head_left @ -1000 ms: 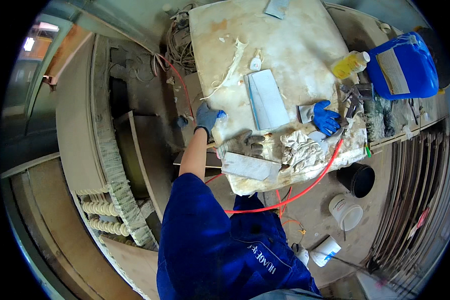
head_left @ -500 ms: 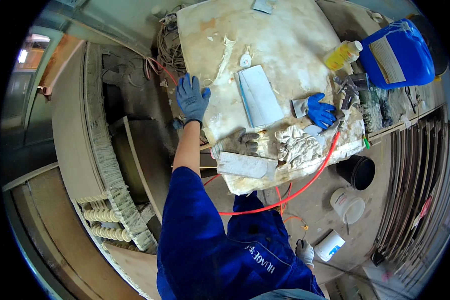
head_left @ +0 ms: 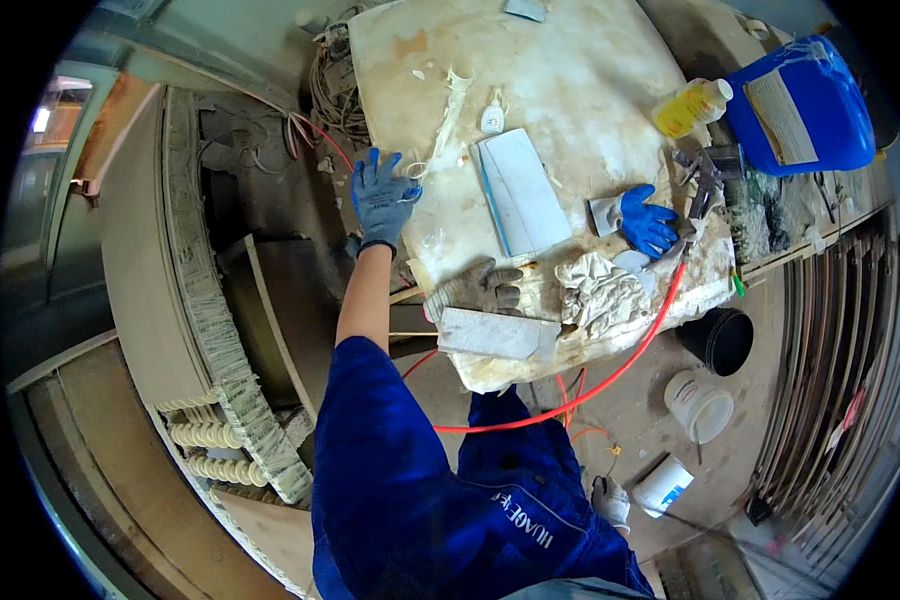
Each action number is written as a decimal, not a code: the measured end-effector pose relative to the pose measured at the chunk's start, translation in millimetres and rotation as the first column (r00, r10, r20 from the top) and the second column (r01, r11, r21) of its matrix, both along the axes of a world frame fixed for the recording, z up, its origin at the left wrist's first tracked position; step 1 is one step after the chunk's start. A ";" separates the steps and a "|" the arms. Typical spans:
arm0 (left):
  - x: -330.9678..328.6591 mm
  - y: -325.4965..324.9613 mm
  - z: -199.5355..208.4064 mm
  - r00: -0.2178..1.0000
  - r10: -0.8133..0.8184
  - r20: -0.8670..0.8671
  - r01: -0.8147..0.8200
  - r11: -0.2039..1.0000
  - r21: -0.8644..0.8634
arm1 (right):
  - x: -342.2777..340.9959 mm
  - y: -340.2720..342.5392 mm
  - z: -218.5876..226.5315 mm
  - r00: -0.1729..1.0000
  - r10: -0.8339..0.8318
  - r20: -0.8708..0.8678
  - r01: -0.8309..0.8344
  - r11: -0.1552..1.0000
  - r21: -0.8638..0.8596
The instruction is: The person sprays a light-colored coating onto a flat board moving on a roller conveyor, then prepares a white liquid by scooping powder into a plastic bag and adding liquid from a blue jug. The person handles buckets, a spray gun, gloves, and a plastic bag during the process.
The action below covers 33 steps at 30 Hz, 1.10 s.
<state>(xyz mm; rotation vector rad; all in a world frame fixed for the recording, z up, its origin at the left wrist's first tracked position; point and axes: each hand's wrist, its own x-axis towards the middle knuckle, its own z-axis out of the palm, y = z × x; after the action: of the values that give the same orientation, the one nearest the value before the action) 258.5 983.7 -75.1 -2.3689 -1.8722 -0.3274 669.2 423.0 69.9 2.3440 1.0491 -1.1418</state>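
Note:
My left hand (head_left: 382, 207), in a grey-blue glove, is over the left edge of a stained, pale-covered table (head_left: 570, 80). Its fingers are spread, and beside the thumb lies a thin pale curl of strip (head_left: 413, 173); whether they touch is unclear. Low at my right side hangs my right hand (head_left: 611, 503) in a white-and-dark glove, its fingers too small to make out. Nearest to it is a white tub (head_left: 662, 487) tipped on the floor. On the table are a pale flat board (head_left: 520, 192), a small white bottle (head_left: 492, 117) and a loose grey glove (head_left: 475, 290).
A blue glove (head_left: 647, 220), crumpled cloth (head_left: 602, 290) and another board (head_left: 495, 332) lie toward the table's near side. A red hose (head_left: 610, 383) loops across my legs. At right stand a blue jerrycan (head_left: 800, 105), yellow bottle (head_left: 692, 108), black bucket (head_left: 717, 341) and clear-white bucket (head_left: 700, 407).
My left hand has shifted slightly, and its fingers have spread farther apart, with the thumb nearer the pale curl. The right hand stays low at my side. The view has moved slightly.

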 end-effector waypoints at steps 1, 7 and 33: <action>-0.9 -1.9 -0.3 0.997 -0.025 -0.072 0.027 0.999 0.037 | 0.8 2.5 1.8 1.000 -0.013 0.002 0.013 1.000 0.009; -11.0 -36.0 19.5 0.967 -0.096 -0.237 0.062 0.987 -0.147 | 4.4 -3.4 -9.5 0.999 -0.003 0.034 0.001 0.998 0.064; 24.4 -28.1 -72.4 0.500 0.778 0.381 -0.459 0.611 -0.645 | -5.4 -17.5 -35.9 0.998 -0.012 -0.069 0.013 1.000 0.008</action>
<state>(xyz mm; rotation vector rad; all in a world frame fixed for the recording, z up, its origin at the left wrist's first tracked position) 282.9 955.6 -147.5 -1.5689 -3.3466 -0.7310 663.7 405.5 34.0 2.3359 1.0656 -1.2339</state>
